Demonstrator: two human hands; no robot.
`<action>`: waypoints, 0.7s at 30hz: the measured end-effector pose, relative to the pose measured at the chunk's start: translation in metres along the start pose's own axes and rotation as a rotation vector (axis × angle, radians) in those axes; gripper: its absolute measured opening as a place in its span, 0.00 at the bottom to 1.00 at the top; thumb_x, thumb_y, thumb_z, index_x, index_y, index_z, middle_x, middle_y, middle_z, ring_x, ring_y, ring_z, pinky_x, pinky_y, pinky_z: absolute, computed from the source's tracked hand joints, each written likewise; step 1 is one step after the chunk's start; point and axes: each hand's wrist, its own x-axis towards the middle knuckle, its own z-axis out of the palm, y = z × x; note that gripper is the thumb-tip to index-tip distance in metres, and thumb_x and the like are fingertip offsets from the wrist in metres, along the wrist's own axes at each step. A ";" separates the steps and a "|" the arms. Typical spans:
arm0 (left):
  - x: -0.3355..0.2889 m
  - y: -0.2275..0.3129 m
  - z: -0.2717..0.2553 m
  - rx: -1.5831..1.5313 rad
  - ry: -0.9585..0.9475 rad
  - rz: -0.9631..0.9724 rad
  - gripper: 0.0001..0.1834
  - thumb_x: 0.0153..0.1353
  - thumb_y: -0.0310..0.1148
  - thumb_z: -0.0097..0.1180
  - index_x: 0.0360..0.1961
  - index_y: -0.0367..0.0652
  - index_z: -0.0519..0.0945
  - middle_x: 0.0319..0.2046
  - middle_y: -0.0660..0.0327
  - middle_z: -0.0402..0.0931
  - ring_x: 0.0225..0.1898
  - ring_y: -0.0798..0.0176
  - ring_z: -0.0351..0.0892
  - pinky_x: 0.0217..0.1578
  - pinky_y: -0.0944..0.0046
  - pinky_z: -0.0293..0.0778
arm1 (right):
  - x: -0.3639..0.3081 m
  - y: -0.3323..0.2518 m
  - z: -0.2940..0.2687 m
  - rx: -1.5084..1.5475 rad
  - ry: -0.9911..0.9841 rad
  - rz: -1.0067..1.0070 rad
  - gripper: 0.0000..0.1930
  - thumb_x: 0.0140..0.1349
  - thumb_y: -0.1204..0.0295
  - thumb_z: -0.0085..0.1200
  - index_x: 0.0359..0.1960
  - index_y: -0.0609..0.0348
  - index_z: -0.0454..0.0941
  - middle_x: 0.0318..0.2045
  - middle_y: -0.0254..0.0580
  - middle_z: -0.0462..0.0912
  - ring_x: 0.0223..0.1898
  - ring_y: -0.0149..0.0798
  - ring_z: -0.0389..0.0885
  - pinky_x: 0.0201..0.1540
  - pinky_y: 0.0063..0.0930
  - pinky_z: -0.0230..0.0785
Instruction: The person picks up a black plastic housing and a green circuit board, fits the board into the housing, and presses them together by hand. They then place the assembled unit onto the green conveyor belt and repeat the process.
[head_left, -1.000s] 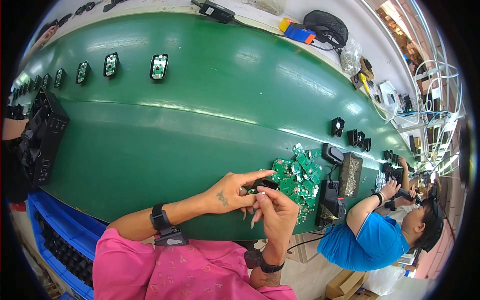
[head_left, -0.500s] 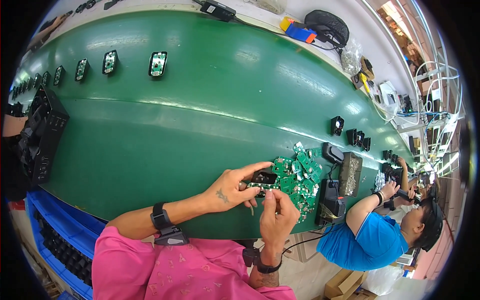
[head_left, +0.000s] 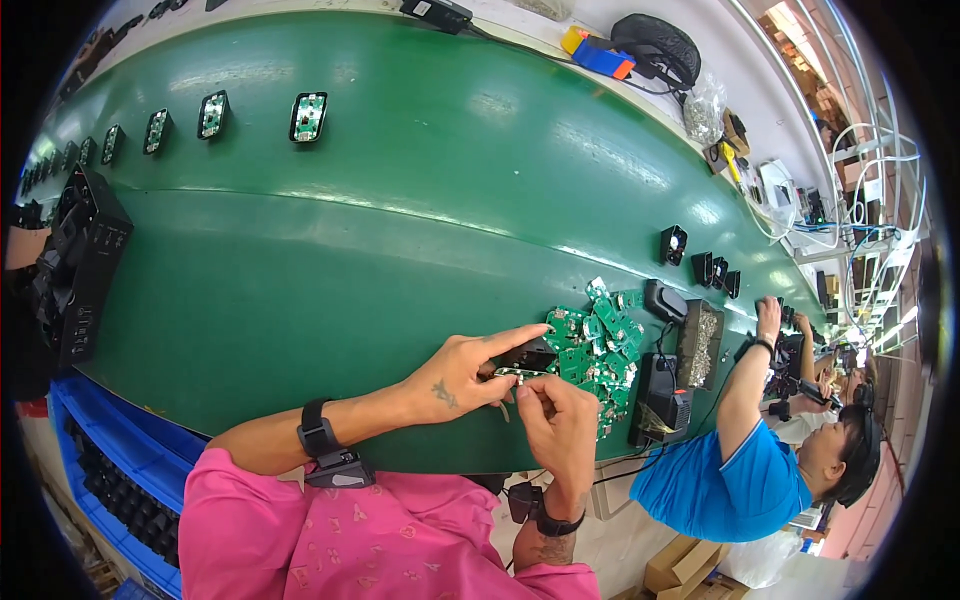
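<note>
My left hand (head_left: 458, 378) is closed around a small black plastic housing (head_left: 530, 354), its index finger stretched along the far side. A green circuit board (head_left: 510, 371) appears nearly edge-on at the housing's near side. The fingers of my right hand (head_left: 563, 418) are pinched at that board's near edge; any tiny part between them is too small to make out. Just beyond my hands, to the right, lies a heap of loose green circuit boards (head_left: 606, 335).
Black housings with boards (head_left: 309, 118) stand in a row at far left. A black box (head_left: 95, 260) sits left, above a blue crate (head_left: 120, 440). Right are a tray of small metal parts (head_left: 698, 345), a black device (head_left: 662, 400), and a co-worker in blue (head_left: 740, 485).
My right hand has shifted slightly left and tipped the board more edge-on. The housing is turned a little in my left hand. The co-worker's arm has reached farther over the table.
</note>
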 end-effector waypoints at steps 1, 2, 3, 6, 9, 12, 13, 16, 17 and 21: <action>0.000 0.000 0.000 0.044 -0.006 -0.008 0.37 0.59 0.19 0.54 0.71 0.50 0.65 0.48 0.57 0.81 0.37 0.71 0.80 0.37 0.66 0.81 | 0.001 0.001 -0.001 -0.010 -0.017 0.004 0.04 0.61 0.77 0.57 0.31 0.66 0.80 0.22 0.45 0.83 0.21 0.36 0.81 0.26 0.28 0.72; 0.000 -0.003 0.000 0.043 -0.006 -0.009 0.37 0.59 0.19 0.54 0.71 0.50 0.65 0.48 0.57 0.81 0.37 0.71 0.80 0.37 0.66 0.81 | 0.001 0.002 -0.002 -0.019 -0.034 0.009 0.04 0.60 0.77 0.58 0.30 0.66 0.80 0.22 0.45 0.82 0.21 0.37 0.81 0.25 0.28 0.72; 0.001 -0.006 0.000 0.189 0.027 0.109 0.37 0.58 0.20 0.55 0.70 0.50 0.65 0.47 0.55 0.82 0.36 0.67 0.81 0.36 0.65 0.81 | 0.001 0.002 -0.001 -0.020 -0.034 0.011 0.04 0.60 0.77 0.58 0.30 0.66 0.80 0.22 0.45 0.82 0.21 0.37 0.81 0.25 0.28 0.72; 0.001 -0.010 0.002 0.382 0.071 0.247 0.37 0.57 0.22 0.58 0.70 0.50 0.66 0.45 0.51 0.82 0.34 0.60 0.83 0.35 0.62 0.79 | 0.002 0.008 0.004 -0.073 -0.002 -0.026 0.04 0.59 0.77 0.57 0.28 0.66 0.80 0.22 0.47 0.82 0.20 0.42 0.81 0.25 0.30 0.71; 0.001 -0.008 0.002 0.423 0.094 0.253 0.36 0.57 0.23 0.58 0.69 0.49 0.67 0.44 0.49 0.81 0.34 0.55 0.83 0.35 0.61 0.79 | 0.002 0.010 0.011 -0.115 0.034 -0.074 0.03 0.58 0.77 0.57 0.27 0.64 0.78 0.21 0.49 0.80 0.21 0.49 0.80 0.24 0.35 0.71; -0.001 -0.008 0.002 0.431 0.134 0.241 0.35 0.57 0.22 0.57 0.68 0.48 0.67 0.46 0.48 0.81 0.36 0.52 0.84 0.37 0.60 0.79 | 0.002 0.005 0.018 -0.181 0.102 -0.149 0.04 0.59 0.77 0.56 0.27 0.62 0.77 0.21 0.49 0.80 0.22 0.52 0.80 0.24 0.40 0.70; -0.002 -0.008 0.003 0.446 0.160 0.246 0.34 0.58 0.22 0.56 0.67 0.48 0.67 0.47 0.47 0.80 0.38 0.50 0.84 0.38 0.59 0.80 | 0.002 0.002 0.020 -0.217 0.111 -0.141 0.04 0.60 0.77 0.56 0.27 0.62 0.76 0.22 0.49 0.80 0.23 0.52 0.80 0.24 0.40 0.70; -0.002 -0.017 0.003 0.499 0.207 0.366 0.33 0.58 0.22 0.56 0.66 0.47 0.67 0.50 0.46 0.79 0.42 0.45 0.84 0.41 0.56 0.80 | 0.001 0.002 0.026 -0.226 0.134 -0.132 0.04 0.61 0.76 0.56 0.28 0.62 0.77 0.22 0.50 0.80 0.22 0.53 0.80 0.24 0.41 0.70; 0.000 -0.016 0.003 0.476 0.203 0.332 0.32 0.58 0.23 0.56 0.66 0.46 0.67 0.51 0.46 0.79 0.46 0.40 0.82 0.44 0.54 0.80 | 0.001 0.003 0.028 -0.210 0.149 -0.118 0.04 0.61 0.76 0.56 0.29 0.62 0.77 0.22 0.50 0.80 0.22 0.54 0.79 0.23 0.41 0.69; 0.001 -0.003 0.002 0.179 0.182 0.094 0.32 0.64 0.22 0.51 0.70 0.50 0.62 0.50 0.50 0.79 0.43 0.60 0.86 0.39 0.62 0.83 | 0.001 0.005 0.028 -0.057 0.288 -0.101 0.05 0.65 0.75 0.56 0.33 0.64 0.80 0.21 0.43 0.79 0.20 0.36 0.75 0.23 0.31 0.66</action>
